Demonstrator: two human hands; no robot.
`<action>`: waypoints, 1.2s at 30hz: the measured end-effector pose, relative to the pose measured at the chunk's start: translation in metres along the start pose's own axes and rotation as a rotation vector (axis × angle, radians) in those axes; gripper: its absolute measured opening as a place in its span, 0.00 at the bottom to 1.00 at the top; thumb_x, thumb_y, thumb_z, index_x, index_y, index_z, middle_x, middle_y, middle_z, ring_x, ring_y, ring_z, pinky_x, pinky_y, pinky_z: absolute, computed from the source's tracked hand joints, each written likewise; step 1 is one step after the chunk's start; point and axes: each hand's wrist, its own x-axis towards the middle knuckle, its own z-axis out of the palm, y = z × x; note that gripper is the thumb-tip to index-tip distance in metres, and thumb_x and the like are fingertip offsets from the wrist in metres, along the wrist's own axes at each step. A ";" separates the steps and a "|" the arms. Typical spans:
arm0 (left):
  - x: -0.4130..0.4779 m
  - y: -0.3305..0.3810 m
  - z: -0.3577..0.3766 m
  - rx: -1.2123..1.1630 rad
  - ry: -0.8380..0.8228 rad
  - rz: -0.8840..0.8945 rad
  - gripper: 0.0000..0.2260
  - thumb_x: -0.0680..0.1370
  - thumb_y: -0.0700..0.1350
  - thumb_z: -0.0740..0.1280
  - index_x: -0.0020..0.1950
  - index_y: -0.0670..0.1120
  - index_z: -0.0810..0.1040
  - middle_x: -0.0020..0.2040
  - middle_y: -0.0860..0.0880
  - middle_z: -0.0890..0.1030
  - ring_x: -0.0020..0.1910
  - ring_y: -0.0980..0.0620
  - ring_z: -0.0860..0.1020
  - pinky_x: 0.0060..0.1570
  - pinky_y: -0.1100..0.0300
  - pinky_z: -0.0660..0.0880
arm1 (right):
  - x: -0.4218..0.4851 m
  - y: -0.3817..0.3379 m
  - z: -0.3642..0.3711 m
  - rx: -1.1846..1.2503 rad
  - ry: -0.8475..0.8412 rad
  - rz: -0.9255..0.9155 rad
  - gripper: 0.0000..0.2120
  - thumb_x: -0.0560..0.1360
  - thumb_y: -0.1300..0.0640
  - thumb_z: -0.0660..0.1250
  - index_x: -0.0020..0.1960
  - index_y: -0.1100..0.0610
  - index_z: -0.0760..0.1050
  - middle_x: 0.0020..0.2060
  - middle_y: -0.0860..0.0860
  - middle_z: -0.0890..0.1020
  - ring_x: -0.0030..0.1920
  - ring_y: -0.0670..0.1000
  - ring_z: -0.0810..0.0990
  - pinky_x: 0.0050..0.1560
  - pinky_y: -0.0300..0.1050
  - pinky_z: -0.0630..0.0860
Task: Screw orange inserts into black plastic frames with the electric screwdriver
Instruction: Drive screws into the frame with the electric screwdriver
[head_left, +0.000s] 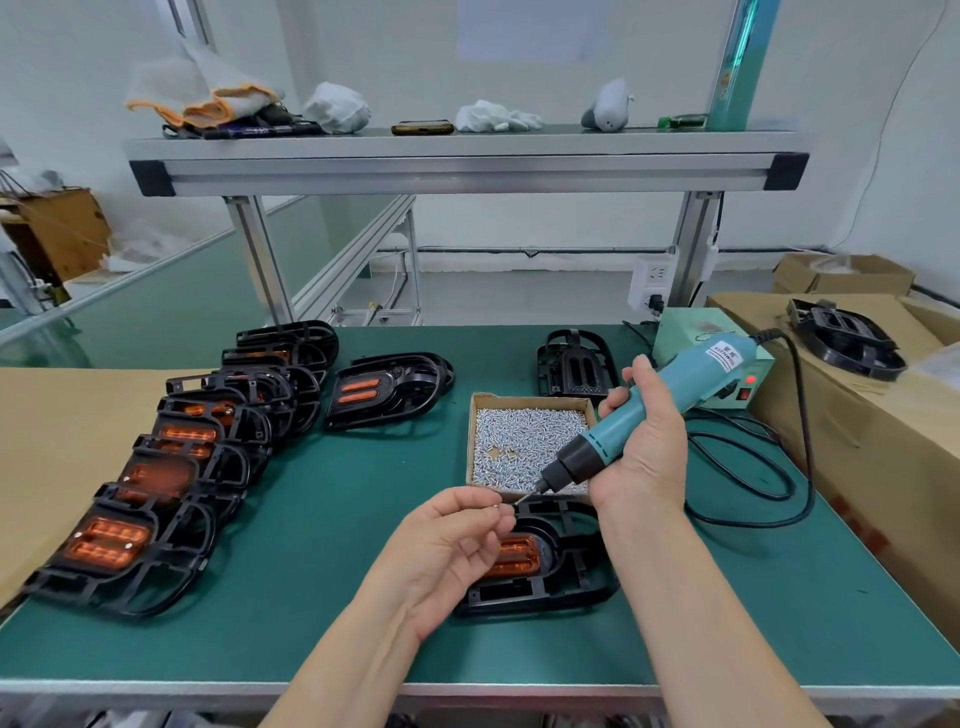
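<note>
My right hand (644, 447) grips the teal electric screwdriver (660, 405), tilted so its bit points down-left. My left hand (457, 540) pinches a small silver screw (497, 506) at the bit's tip. Both hover over a black plastic frame (566, 577) holding an orange insert (514, 558), lying on the green mat near the front edge; my left hand covers part of it. A shallow cardboard box of screws (524, 441) sits just behind.
A row of several black frames with orange inserts (156, 483) overlaps along the left. One more frame with an insert (384, 389) and an empty black frame (574, 364) lie further back. The power unit (727, 374) and coiled black cable (753, 467) are right, beside cardboard boxes (857, 395).
</note>
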 end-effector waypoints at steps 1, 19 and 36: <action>-0.001 -0.001 0.001 -0.020 0.003 -0.009 0.07 0.66 0.30 0.71 0.40 0.39 0.83 0.41 0.38 0.83 0.37 0.48 0.84 0.33 0.63 0.79 | -0.001 0.000 0.001 -0.009 0.004 -0.019 0.16 0.73 0.57 0.76 0.58 0.56 0.75 0.34 0.47 0.78 0.29 0.42 0.76 0.33 0.35 0.76; -0.011 -0.008 0.009 0.375 -0.037 0.252 0.12 0.71 0.28 0.72 0.39 0.45 0.85 0.41 0.41 0.84 0.42 0.45 0.84 0.48 0.55 0.80 | -0.011 0.005 0.000 -0.137 -0.032 -0.133 0.09 0.74 0.57 0.75 0.47 0.53 0.75 0.27 0.43 0.77 0.29 0.42 0.76 0.32 0.35 0.75; -0.014 -0.031 0.011 1.077 0.177 0.832 0.18 0.73 0.31 0.70 0.51 0.54 0.81 0.40 0.60 0.82 0.43 0.60 0.81 0.43 0.75 0.71 | -0.006 0.012 -0.004 -0.228 0.018 -0.203 0.10 0.74 0.57 0.74 0.44 0.54 0.71 0.25 0.46 0.74 0.27 0.44 0.73 0.36 0.39 0.74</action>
